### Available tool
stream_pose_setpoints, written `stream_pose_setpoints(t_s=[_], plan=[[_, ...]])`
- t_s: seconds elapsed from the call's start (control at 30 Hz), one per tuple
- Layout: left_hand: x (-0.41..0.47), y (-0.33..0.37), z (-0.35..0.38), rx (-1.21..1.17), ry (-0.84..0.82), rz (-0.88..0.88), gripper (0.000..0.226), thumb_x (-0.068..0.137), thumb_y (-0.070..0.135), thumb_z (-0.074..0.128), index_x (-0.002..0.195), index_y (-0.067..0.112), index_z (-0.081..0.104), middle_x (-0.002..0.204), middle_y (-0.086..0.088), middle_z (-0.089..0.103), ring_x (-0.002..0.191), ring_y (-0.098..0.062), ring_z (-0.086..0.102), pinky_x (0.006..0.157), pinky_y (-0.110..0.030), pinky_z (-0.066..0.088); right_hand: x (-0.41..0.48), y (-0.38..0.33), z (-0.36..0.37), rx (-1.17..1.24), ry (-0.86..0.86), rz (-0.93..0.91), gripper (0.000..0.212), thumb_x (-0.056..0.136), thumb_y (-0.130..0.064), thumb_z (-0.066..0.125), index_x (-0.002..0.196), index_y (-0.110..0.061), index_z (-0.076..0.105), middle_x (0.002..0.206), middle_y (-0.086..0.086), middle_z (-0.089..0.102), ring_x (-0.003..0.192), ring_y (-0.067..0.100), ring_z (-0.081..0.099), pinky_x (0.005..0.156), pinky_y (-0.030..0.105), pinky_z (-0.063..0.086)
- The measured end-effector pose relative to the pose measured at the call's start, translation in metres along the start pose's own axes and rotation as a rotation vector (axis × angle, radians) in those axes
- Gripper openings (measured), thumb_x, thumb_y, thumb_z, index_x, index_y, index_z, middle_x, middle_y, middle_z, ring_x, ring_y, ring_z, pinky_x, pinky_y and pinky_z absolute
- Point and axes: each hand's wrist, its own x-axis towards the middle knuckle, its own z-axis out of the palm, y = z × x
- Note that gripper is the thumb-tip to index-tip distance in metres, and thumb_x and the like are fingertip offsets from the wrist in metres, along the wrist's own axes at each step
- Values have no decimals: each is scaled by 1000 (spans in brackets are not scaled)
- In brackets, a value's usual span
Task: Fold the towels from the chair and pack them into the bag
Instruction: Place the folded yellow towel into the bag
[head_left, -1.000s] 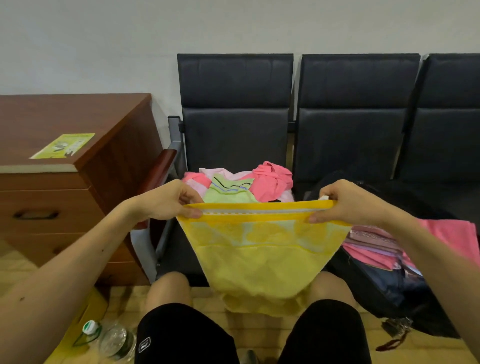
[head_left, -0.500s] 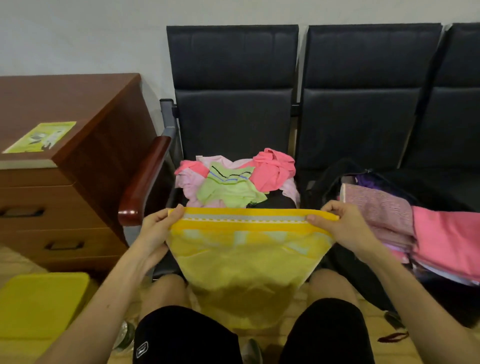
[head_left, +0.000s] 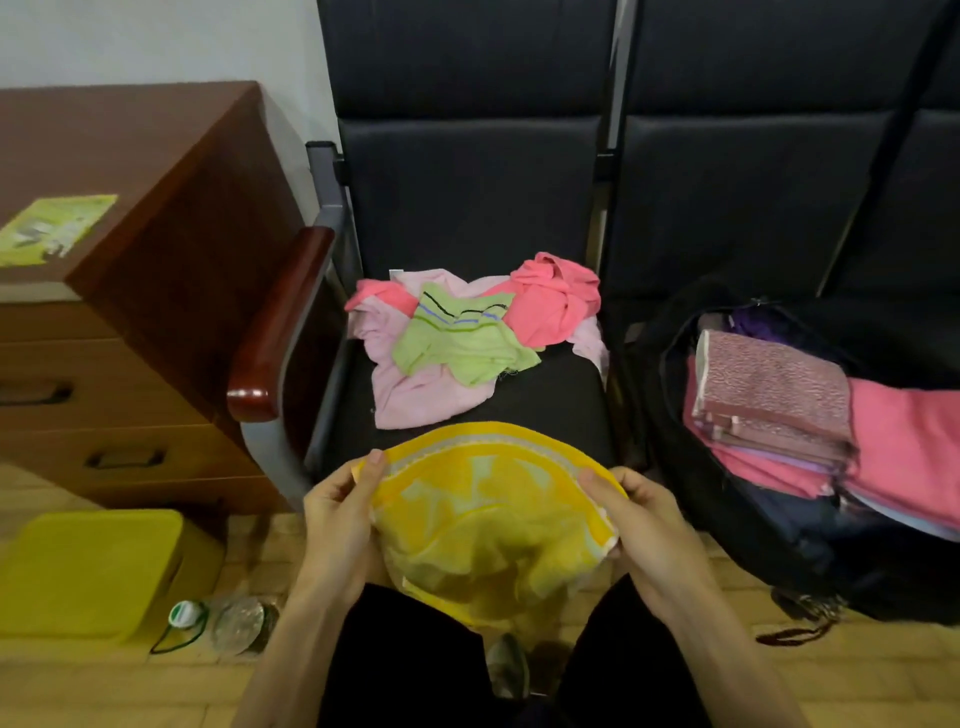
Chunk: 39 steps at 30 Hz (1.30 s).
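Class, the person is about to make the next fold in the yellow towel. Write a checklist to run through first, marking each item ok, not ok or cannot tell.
1. Left hand and right hand each grip an end of the yellow towel: ok.
2. Towel flat, edges matched: not ok; it sags crumpled over the lap.
3. Bag open: ok.
4. Room left beside the folded towels: cannot tell.
5. Pile on the chair apart from the hands: ok.
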Motion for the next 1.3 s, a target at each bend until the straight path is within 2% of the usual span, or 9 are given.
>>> stream_pose_setpoints(t_s=[0.1, 0.2, 0.37, 0.47, 0.73, 0.87, 0.93, 1.07, 1.3], plan=[[-10, -3, 11, -1, -43, -14, 28, 85, 33, 69, 85, 6, 76, 92, -26, 71, 96, -40, 68, 92, -53, 53, -7, 0, 13, 12, -1, -24, 43, 72, -40, 77, 76, -1, 60, 72, 17, 55, 63, 28, 52, 55, 33, 41], [-23, -4, 27, 69, -109, 29, 33, 81, 38, 71, 78, 6, 73, 68, -14, 65, 76, -29, 64, 80, -45, 54, -12, 2, 27, 10, 38, -84, 57, 70, -41, 78, 85, 10, 57, 75, 20, 58, 69, 32, 52, 64, 41, 44], [-47, -3, 59, 133, -213, 78, 14, 88, 18, 67, 88, 9, 78, 83, -14, 76, 79, -21, 71, 76, -40, 57, -17, 2, 47, -27, 19, -116, 32, 81, -31, 76, 87, -1, 68, 76, 29, 64, 63, 29, 57, 53, 29, 44], [-52, -5, 70, 163, -273, 105, 16, 89, 16, 67, 82, 18, 81, 80, -14, 75, 79, -25, 72, 76, -42, 57, -21, -3, 53, -53, -26, -122, 17, 88, -18, 72, 89, -2, 71, 80, 22, 72, 59, 16, 65, 46, 18, 45], [-49, -6, 69, 220, -341, 155, 16, 87, 24, 68, 90, 16, 80, 89, -10, 75, 89, -30, 72, 86, -48, 58, -24, -6, 57, -57, -25, -105, 13, 89, -15, 70, 89, -2, 72, 76, 19, 71, 56, 11, 62, 43, 16, 43], [-50, -4, 64, 256, -413, 211, 11, 83, 33, 72, 89, 30, 81, 98, -2, 73, 95, -20, 70, 83, -32, 55, -23, -6, 57, -79, -25, -103, 12, 90, -19, 70, 88, -8, 74, 73, 14, 71, 56, 11, 61, 45, 19, 42], [-51, -4, 61, 302, -474, 255, 22, 75, 36, 82, 97, 34, 79, 105, 4, 70, 100, -15, 68, 84, -25, 53, -24, -9, 58, -67, -17, -116, 13, 89, -19, 70, 87, -8, 74, 70, 11, 70, 54, 9, 60, 46, 20, 43], [-52, -7, 62, 396, -486, 307, 48, 71, 23, 84, 116, 33, 70, 108, 6, 72, 103, -16, 68, 88, -29, 55, -24, -18, 61, -22, -76, -154, 11, 91, -15, 68, 90, -5, 74, 81, 15, 74, 70, 18, 70, 61, 25, 54], [-46, 7, 62, 313, -522, 310, 25, 89, -1, 67, 105, 17, 74, 98, 0, 77, 96, -15, 72, 82, -25, 53, -28, -31, 46, -81, -264, -207, 29, 84, -28, 64, 106, -12, 73, 98, 11, 76, 96, 24, 72, 80, 37, 60]])
